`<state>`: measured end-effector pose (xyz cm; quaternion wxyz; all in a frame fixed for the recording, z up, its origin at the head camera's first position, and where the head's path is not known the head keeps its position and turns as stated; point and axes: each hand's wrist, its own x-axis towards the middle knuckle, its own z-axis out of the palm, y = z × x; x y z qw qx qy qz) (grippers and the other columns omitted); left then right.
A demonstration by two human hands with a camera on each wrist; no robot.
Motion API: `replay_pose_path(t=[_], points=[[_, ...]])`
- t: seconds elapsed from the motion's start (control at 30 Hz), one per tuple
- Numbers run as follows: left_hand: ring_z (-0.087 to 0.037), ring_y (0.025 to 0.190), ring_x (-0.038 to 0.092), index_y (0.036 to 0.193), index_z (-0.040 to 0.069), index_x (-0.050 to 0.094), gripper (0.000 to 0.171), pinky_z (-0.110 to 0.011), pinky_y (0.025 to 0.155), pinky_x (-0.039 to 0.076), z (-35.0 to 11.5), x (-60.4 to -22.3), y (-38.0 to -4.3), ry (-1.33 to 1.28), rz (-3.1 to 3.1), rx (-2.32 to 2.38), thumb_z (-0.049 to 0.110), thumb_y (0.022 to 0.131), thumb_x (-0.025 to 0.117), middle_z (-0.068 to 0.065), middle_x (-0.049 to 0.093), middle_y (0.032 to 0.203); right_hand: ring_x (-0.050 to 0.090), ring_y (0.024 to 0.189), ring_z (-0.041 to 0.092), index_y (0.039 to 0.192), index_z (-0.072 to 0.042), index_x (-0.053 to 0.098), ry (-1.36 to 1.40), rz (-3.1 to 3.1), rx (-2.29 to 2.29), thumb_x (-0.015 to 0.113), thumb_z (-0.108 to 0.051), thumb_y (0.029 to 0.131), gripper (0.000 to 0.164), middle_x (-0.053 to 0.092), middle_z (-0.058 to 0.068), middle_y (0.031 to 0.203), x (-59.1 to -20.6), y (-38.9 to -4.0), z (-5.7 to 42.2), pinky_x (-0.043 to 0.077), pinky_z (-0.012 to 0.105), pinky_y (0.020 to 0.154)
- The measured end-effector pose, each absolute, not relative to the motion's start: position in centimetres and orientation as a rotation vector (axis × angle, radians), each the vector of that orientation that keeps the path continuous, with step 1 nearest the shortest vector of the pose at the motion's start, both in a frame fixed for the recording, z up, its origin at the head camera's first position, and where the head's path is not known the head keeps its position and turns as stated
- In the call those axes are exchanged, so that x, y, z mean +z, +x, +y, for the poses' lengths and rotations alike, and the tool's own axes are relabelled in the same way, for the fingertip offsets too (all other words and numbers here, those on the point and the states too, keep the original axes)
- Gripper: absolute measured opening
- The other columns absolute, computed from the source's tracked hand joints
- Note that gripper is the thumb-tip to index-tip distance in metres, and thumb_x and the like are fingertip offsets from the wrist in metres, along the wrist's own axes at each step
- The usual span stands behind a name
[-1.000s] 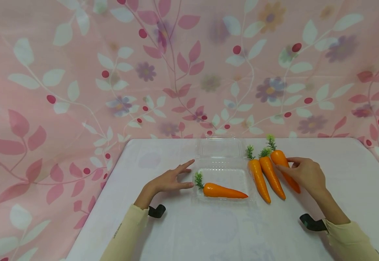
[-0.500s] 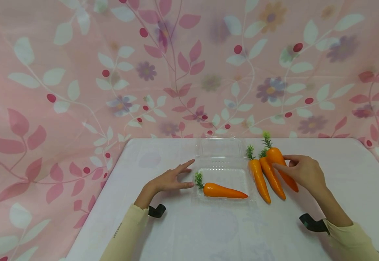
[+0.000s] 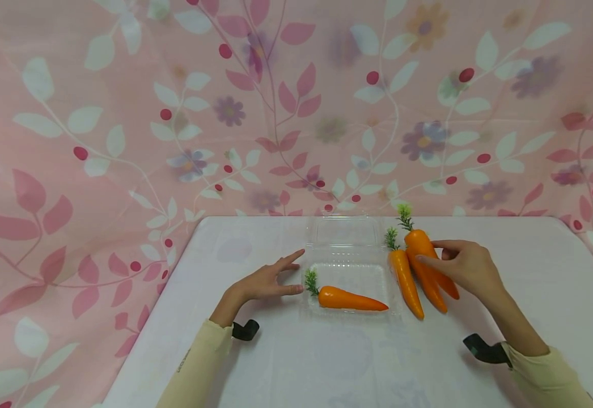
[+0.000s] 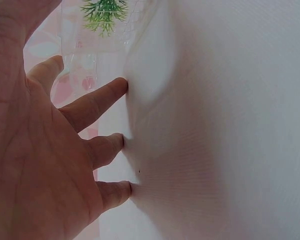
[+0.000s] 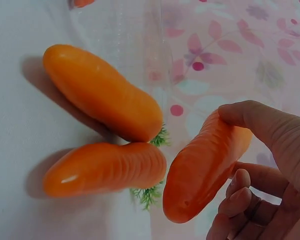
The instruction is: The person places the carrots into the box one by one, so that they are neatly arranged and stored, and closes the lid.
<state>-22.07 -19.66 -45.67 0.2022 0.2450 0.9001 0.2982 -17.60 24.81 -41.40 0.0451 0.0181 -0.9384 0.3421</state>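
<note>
My right hand point(image 3: 472, 269) pinches an orange carrot point(image 3: 419, 242) with a leafy green top between thumb and fingers. In the right wrist view this carrot point(image 5: 205, 170) is raised off the table. Below and beside it, two more carrots lie on the cloth, the left one point(image 3: 406, 284) and the middle one point(image 3: 429, 290), partly covered by the held carrot in the head view. My left hand point(image 3: 263, 281) is spread, fingertips resting on the table by the left edge of a clear plastic clamshell box point(image 3: 355, 276). Inside that box lies one carrot point(image 3: 350, 298), leaves to the left.
The box's clear lid point(image 3: 344, 231) is folded back flat toward the rear table edge. A white cloth covers the table point(image 3: 286, 362). Behind it hangs a pink floral curtain point(image 3: 286, 141). A black wrist mount point(image 3: 486, 348) juts inward from the right sleeve.
My right hand has lifted the rightmost carrot and carried it a little left, now over the middle carrot. The left hand and the box have stayed put.
</note>
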Motion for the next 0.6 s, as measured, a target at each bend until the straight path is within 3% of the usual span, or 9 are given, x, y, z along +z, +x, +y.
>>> replay_pose_path(t=[0.6], points=[[-0.032, 0.149, 0.012, 0.157, 0.043, 0.015, 0.09, -0.063, 0.113, 0.017, -19.6, -45.5, -22.0, 0.667, 2.512, 0.828, 0.064, 0.085, 0.065, 0.009, 0.048, 0.147, 0.048, 0.068, 0.022, 0.118, 0.003, 0.069, 0.165, -2.862, 1.187, 0.08, -0.047, 0.08, 0.064, 0.051, 0.006, 0.074, -40.1, -18.0, 22.6, 0.037, 0.025, 0.05]])
